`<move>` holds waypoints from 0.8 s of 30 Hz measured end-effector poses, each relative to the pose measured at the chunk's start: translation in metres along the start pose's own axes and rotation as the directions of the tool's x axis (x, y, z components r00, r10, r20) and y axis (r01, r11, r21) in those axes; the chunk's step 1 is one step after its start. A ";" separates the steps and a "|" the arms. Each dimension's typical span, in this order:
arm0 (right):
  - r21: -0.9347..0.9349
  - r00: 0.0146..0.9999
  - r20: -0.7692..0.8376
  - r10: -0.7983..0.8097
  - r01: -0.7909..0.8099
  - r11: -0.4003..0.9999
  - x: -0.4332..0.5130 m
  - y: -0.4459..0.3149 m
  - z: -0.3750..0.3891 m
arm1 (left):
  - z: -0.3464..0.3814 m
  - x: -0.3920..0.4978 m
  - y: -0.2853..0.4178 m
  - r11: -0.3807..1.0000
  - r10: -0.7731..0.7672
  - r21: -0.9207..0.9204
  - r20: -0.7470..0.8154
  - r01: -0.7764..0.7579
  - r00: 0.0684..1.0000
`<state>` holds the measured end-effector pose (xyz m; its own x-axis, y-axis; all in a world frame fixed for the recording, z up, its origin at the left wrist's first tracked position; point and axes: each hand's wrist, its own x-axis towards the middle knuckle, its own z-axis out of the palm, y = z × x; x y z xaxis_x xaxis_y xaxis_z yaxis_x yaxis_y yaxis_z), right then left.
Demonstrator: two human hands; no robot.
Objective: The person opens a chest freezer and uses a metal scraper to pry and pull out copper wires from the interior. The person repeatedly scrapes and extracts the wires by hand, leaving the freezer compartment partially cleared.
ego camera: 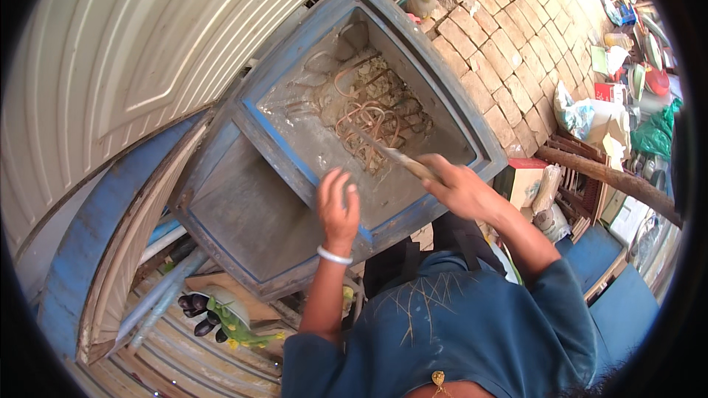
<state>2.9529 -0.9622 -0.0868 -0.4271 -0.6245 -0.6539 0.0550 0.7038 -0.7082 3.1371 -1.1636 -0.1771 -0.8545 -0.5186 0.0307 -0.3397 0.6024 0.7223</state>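
My right hand (457, 185) is closed around the pale wooden handle of a tool (412, 165), whose thin dark end reaches over the open blue-grey metal chest (310, 182). The tool's exact kind cannot be told. Inside the chest lies a tangle of coppery tubes or strips (370, 127) on a crumbly pale mass (381, 80), against the grey inner wall. My left hand (338, 204), with a white bangle at the wrist, is raised above the near rim, fingers apart and holding nothing. A recessed grey panel (254, 204) adjoins the cavity on the left.
A ribbed cream metal panel (138, 38) rises at the left. Below it, dark eggplants (203, 327) and green vegetables (235, 331) lie by a bowl. Brick paving (509, 66) spreads beyond the chest. A cardboard box (517, 182) and a wooden pole (608, 177) are at the right.
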 end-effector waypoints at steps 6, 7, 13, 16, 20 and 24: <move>-0.200 0.993 0.116 -0.033 0.056 0.978 0.151 0.038 0.109 | -0.026 -0.052 -0.044 0.896 -0.312 0.242 -0.253 0.372 0.916; -0.205 0.989 0.147 0.026 0.005 0.979 0.168 0.035 0.123 | -0.023 -0.059 -0.049 0.886 -0.388 0.181 -0.212 0.426 0.897; -0.223 0.969 0.066 0.237 -0.217 0.950 0.241 0.051 0.191 | 0.011 -0.082 -0.052 0.805 -0.588 -0.100 0.000 0.585 0.809; -0.181 0.956 0.002 0.293 -0.288 0.940 0.256 0.052 0.205 | 0.024 -0.091 -0.056 0.823 -0.559 -0.174 -0.078 0.541 0.826; -0.234 0.955 -0.014 0.298 -0.292 0.927 0.281 0.067 0.217 | 0.028 -0.090 -0.057 0.859 -0.504 -0.173 -0.124 0.481 0.855; -0.290 0.967 0.022 0.254 -0.237 0.927 0.289 0.074 0.209 | 0.027 -0.091 -0.055 0.864 -0.493 -0.190 -0.124 0.467 0.861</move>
<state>3.0220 -1.1614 -0.3840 -0.3793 -0.4329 -0.8177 -0.1094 0.8986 -0.4250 3.2224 -1.1327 -0.2382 -0.5200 -0.8186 -0.2440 -0.6178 0.1632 0.7692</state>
